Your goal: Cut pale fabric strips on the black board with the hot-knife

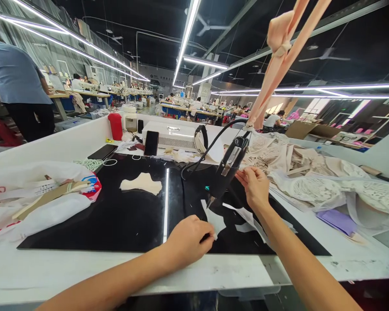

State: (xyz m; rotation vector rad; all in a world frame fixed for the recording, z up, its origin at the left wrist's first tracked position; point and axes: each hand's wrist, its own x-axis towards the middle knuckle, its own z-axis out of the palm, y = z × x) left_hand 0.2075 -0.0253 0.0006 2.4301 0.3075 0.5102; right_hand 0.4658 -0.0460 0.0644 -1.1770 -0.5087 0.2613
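My left hand point(190, 238) is closed in a pinch on the lower edge of a small white fabric piece point(215, 220), which lies on a glossy black board point(116, 220). Just above that piece is the pointed metal tip of a black handheld tool point(228, 166), hanging tilted from a knotted peach fabric band point(272, 69). My right hand point(256, 188) is raised beside the tool's body, thumb and fingers pressed together. What they pinch is too small to make out. White fabric scraps point(248, 218) lie below my right wrist.
A cream fabric piece point(141, 184) lies on the board's left half. A plastic bag point(48, 198) sits left. Lace garments point(314, 172) are heaped right, by a purple folded piece point(337, 222). Behind are a phone point(151, 143), a white vented box point(171, 136) and a red container point(115, 126).
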